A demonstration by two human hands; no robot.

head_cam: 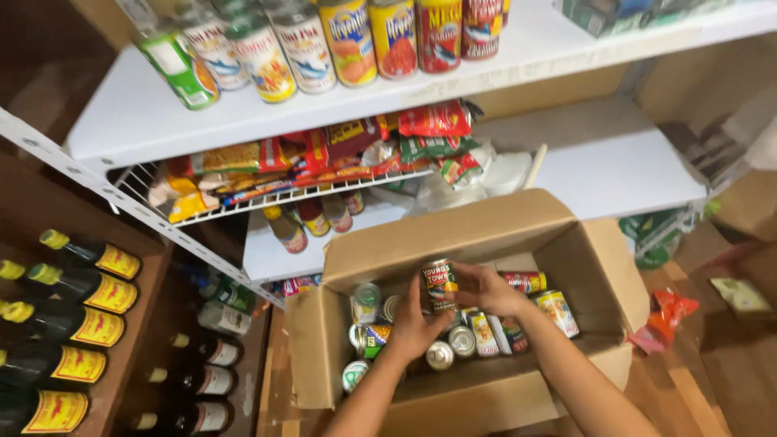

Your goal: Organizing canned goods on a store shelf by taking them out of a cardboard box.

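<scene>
On the far left, dark bottles (77, 324) with yellow labels lie stacked on a brown rack. Next to them stands a white shelf unit (129, 121): a row of tins (307, 40) on its top board, snack packets (324, 158) heaped in a wire basket (154, 190) below, and small bottles (312, 218) under that.

In front of the shelves sits an open cardboard box (583, 267) with its flaps up, holding loose tins lying and standing. The left hand (414, 328) and the right hand (483, 289) together clasp 1 tin (439, 287) above the others, near the middle of the box. The box walls and raised back flap hem the hands in; above them the box is open. To the right, a red packet (668, 316) lies on the wooden floor (696, 388).
</scene>
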